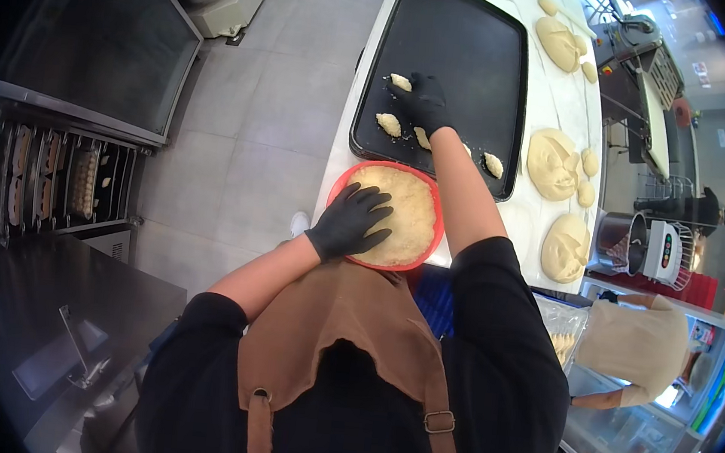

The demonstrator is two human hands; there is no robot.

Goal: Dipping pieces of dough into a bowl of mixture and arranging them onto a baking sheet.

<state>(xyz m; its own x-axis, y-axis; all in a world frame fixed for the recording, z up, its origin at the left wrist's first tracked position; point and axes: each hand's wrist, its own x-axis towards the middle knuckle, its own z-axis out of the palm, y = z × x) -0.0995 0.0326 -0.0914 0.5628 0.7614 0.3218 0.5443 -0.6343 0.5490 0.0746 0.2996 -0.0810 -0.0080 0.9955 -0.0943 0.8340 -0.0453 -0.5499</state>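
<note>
- Landmark: black baking tray [457,36], flat on the white surface [524,230], long sides running away from the body.
- Right hand [425,103], black-gloved, above the left half of the tray, nearer to the tray's near edge than to the far one.
- Just past the fingertips, toward the tray's left side: a small pale dough piece [401,82], on the tray or barely above, no telling which.
- Long axis of that piece mostly across the tray's width, slightly slanted, right end toward the fingers.
- Right grip close about that right end; cannot tell a pinch from a mere touch.
- Right hand clearly nearer to the piece; left hand [351,223] off the tray, beyond the near edge.
- Left grip wide, palm down, fingers spread over the crumbly mixture [407,209] inside the red bowl [440,220], nothing visibly lifted.
- Bowl just beside the tray's near edge, toward the left corner.
- Along the near part of the tray: an oval piece [389,124] at left, a half-hidden piece [423,137] by the right wrist, another piece [494,165] near the right corner.
- Large dough mounds [553,163] in a row along the tray's right side, apart from the tray.
</note>
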